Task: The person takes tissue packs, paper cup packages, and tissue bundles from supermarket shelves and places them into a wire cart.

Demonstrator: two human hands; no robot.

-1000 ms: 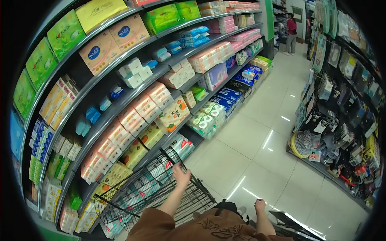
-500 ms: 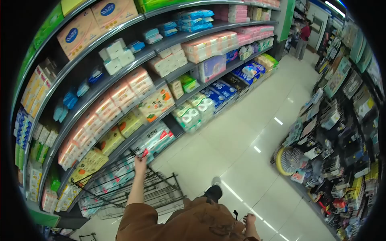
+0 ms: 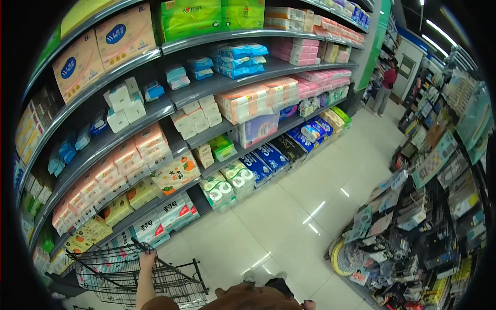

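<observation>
At the lower left, my left hand [image 3: 147,258] has its fingers wrapped round the edge of a black wire cart [image 3: 124,281], whose basket shows only bare wire. The cart stands beside the lowest shelf, where white and teal tissue packs [image 3: 160,217] lie. My right hand [image 3: 309,305] barely shows at the bottom edge, by the brown clothing; its fingers are too cut off to read.
Long curved shelves [image 3: 170,98] of tissue packs run along the left. A tiled floor aisle [image 3: 274,206] leads to a person [image 3: 385,85] standing far off. At right are racks of hanging goods and a yellow-rimmed hat [image 3: 338,258].
The view has swung so the shelves fill more of it. My left hand and the cart now appear lower and further left. My right hand has dropped almost out of view.
</observation>
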